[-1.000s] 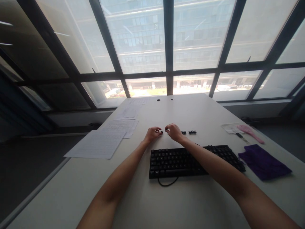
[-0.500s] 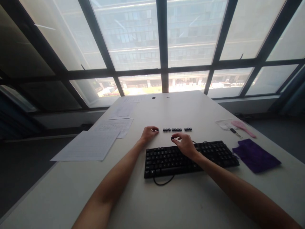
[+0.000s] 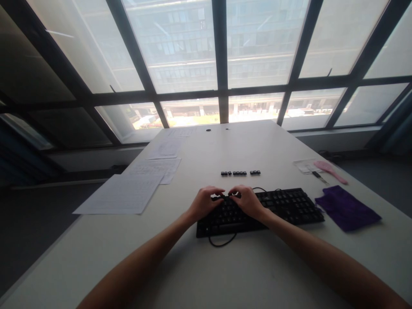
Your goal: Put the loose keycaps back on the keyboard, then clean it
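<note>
- A wide window (image 3: 189,47) with dark bars fills the top of the frame, a building showing pale behind the glass.
- The white table (image 3: 193,270) runs from the bottom edge of the frame up to the window, narrowing toward the upper middle.
- A dark blue curtain (image 3: 16,159) hangs at the left edge of the frame.
- Sheets of paper (image 3: 119,195) lie along the table's left side, from left of centre up toward the window, some overlapping.
- The black keyboard (image 3: 289,206) lies just below and right of the frame's centre, a loop of black cable (image 3: 222,246) showing below its near edge.
- A purple cloth (image 3: 349,210) lies right of the keyboard, in the lower right.
- The left hand (image 3: 204,204) is over the keyboard's upper left part, thumb and fingers curled toward each other; I cannot tell whether it grips anything.
- The right hand (image 3: 247,201) is just beside it to the right, fingertips bent down near the keyboard's far edge; whether a small piece is pinched there, I cannot tell.
- A pink brush (image 3: 328,167) lies at the right, above the cloth, next to a clear bag (image 3: 302,166).
- A small tool (image 3: 318,175) with a black handle lies just below the brush.
- Small black keys (image 3: 240,173) stand in a row above the hands, in three short groups.
</note>
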A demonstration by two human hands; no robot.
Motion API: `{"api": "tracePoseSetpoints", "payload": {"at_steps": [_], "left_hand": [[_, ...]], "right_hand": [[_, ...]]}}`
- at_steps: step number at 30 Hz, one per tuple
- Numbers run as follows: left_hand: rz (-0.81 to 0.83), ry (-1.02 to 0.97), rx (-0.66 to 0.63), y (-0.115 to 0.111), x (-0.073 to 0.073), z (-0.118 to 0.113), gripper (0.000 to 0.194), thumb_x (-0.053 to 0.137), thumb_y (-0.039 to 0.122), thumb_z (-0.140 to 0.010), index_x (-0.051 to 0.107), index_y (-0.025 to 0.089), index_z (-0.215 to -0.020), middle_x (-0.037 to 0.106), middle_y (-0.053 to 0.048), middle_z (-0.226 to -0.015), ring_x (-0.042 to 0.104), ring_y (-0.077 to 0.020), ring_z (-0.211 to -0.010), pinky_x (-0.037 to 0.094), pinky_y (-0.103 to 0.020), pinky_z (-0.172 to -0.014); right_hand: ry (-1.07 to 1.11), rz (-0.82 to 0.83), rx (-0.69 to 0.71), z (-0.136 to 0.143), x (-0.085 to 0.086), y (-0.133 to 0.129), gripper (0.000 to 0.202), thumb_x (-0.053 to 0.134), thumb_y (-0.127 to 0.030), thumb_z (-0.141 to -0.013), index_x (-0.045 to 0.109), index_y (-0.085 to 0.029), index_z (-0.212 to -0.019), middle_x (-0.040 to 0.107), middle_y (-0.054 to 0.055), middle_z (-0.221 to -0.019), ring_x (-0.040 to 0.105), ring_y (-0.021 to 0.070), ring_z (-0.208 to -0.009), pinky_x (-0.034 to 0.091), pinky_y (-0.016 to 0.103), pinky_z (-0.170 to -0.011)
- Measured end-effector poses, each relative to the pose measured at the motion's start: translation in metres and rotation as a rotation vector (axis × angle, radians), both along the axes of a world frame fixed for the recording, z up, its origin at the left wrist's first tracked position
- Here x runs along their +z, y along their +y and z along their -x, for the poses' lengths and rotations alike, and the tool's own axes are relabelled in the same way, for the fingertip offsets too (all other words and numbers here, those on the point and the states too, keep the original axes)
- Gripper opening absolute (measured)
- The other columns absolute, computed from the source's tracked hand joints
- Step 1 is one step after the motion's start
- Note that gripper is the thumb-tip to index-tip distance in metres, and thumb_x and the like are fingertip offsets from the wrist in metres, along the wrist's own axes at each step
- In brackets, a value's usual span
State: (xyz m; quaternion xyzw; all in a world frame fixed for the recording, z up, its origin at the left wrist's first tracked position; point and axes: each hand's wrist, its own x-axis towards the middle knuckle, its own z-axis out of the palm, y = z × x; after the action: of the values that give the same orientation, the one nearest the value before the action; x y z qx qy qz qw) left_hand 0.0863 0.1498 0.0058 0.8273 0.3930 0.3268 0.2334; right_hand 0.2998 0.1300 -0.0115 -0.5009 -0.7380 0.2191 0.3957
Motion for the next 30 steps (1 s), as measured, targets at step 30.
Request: {"api": "tracePoseSetpoints", "payload": {"at_steps": [30], "left_hand": [[-0.102, 0.087, -0.043, 0.000, -0.007, -0.004, 0.014, 0.070, 0.020, -0.089, 0.079, 0.026, -0.096, 0.077, -0.003, -0.094, 0.064, -0.0209, -0.093, 0.053, -0.035, -0.087]], "right_hand": [[-0.034, -0.047, 0.027, -0.005, -0.007, -0.003, 0.016, 0.067, -0.008, -0.086, 0.077, -0.021, -0.084, 0.076, 0.005, -0.088, 0.067, 0.0199, -0.085, 0.049, 0.031, -0.085]]}}
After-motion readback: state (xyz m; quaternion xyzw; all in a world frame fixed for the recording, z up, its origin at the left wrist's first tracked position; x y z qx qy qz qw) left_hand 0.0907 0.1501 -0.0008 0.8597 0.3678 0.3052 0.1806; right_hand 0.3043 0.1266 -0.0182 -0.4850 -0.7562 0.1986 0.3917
